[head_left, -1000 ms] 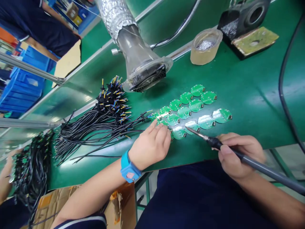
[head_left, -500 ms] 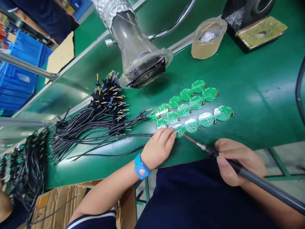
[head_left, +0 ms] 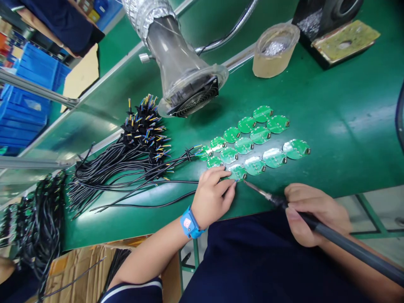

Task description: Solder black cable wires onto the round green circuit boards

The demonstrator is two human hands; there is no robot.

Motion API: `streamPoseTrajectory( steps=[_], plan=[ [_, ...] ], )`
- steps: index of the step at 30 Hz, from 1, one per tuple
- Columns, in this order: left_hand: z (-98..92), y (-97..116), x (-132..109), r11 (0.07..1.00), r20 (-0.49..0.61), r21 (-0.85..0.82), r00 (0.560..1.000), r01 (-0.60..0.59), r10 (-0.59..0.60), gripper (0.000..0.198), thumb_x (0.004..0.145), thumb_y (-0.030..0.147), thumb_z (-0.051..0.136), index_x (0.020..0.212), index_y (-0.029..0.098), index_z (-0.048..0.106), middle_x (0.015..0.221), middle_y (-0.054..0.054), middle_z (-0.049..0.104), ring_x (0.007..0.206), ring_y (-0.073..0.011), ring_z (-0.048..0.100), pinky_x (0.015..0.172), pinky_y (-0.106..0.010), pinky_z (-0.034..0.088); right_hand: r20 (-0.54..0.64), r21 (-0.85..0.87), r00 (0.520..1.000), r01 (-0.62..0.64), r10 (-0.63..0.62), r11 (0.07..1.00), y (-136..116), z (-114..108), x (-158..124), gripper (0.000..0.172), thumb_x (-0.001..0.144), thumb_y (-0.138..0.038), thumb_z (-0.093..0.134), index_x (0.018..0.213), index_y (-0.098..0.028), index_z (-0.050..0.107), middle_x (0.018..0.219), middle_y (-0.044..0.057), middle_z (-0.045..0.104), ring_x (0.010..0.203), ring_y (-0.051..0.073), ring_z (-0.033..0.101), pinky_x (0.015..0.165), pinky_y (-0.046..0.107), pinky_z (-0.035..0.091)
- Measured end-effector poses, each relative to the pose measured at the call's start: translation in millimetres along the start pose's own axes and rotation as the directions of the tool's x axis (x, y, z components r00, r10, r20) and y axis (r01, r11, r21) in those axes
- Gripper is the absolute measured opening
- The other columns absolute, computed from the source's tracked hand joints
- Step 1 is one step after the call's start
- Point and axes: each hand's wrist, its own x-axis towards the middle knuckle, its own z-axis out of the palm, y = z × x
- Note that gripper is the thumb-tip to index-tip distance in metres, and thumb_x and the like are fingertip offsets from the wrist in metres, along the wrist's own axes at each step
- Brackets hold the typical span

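My right hand (head_left: pixel 317 214) is wrapped round the dark handle of a soldering iron (head_left: pixel 280 202). The iron's tip points left and sits just off the lower edge of a round green circuit board (head_left: pixel 238 172), beside its small connector. At that board's left edge is my left hand (head_left: pixel 214 193), fingers pinched together on a black cable (head_left: pixel 176 182) that runs in from the left. The cable's end is mostly hidden by the fingers. More round green boards (head_left: pixel 274 158) lie in slanting rows beyond both hands.
A large bundle of black cables (head_left: pixel 110 166) with bared coloured wire ends lies at left. Above the bench hangs a fume extractor nozzle (head_left: pixel 183 67). A tape ring (head_left: pixel 274 50) with solder scraps and an iron stand (head_left: pixel 344 42) stand behind. Another person (head_left: pixel 59 21) is at upper left.
My left hand has shifted slightly right and turned, its fingertips now lower along the board's edge. The iron's tip has moved slightly down from the board's connector. The boards have stayed put.
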Motion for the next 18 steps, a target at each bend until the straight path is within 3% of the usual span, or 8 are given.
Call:
streamPoseTrajectory(
  steps=[4,8,11,14,18],
  plan=[
    [0.7,1.9,1.1,0.999,0.008,-0.031,0.999,0.044,-0.044,0.009,0.085,0.019,0.056,0.081,0.018,0.064,0.097,-0.007,0.065,0.103,-0.0209,0.057,0.091,-0.042,0.049,0.007,-0.025,1.0,0.002,-0.002,1.0,1.0,1.1,-1.1,0.03,0.063,-0.004,0.056,0.087,-0.022,0.054,0.058,-0.005,0.048,0.045,0.01,0.044,0.045,0.028,0.044],
    [-5.4,-3.9,-5.1,1.0,0.025,-0.017,0.999,-0.02,0.021,0.017,0.083,0.024,0.061,0.098,0.016,0.061,0.107,-0.009,0.061,0.109,-0.021,0.054,0.093,-0.041,0.047,0.009,-0.001,1.0,-0.024,0.024,1.0,-0.2,-0.4,-1.7,0.033,0.063,-0.003,0.055,0.089,-0.022,0.052,0.058,-0.006,0.047,0.046,0.01,0.043,0.045,0.028,0.043],
    [-12.9,-6.6,-8.8,0.994,0.105,0.067,0.992,-0.083,0.075,0.019,0.084,0.027,0.061,0.1,0.016,0.06,0.106,-0.01,0.061,0.101,-0.0211,0.057,0.086,-0.038,0.05,-0.003,0.024,0.999,-0.054,0.054,0.998,-2.0,-1.0,-0.1,0.028,0.063,-0.002,0.053,0.083,-0.023,0.051,0.054,-0.007,0.041,0.044,0.009,0.042,0.044,0.027,0.042],
    [-19.4,-6.8,-7.3,0.961,0.199,0.179,0.965,-0.209,0.173,0.012,0.088,0.02,0.053,0.096,0.016,0.061,0.095,-0.008,0.064,0.087,-0.0182,0.06,0.076,-0.033,0.053,-0.007,0.04,0.998,-0.069,0.069,0.997,-3.2,-0.5,2.2,0.025,0.064,-0.002,0.051,0.079,-0.023,0.051,0.05,-0.009,0.033,0.043,0.009,0.041,0.044,0.027,0.041],
    [-22.1,-6.7,-0.9,0.872,0.241,0.274,0.906,-0.407,0.347,0.015,0.088,0.015,0.05,0.1,0.014,0.06,0.099,-0.01,0.067,0.087,-0.0183,0.064,0.08,-0.035,0.055,-0.043,0.027,0.992,-0.12,0.122,0.992,-3.0,0.6,1.6,0.019,0.064,-0.007,0.053,0.071,-0.023,0.048,0.048,-0.009,0.033,0.04,0.008,0.039,0.042,0.027,0.041]
  ],
)
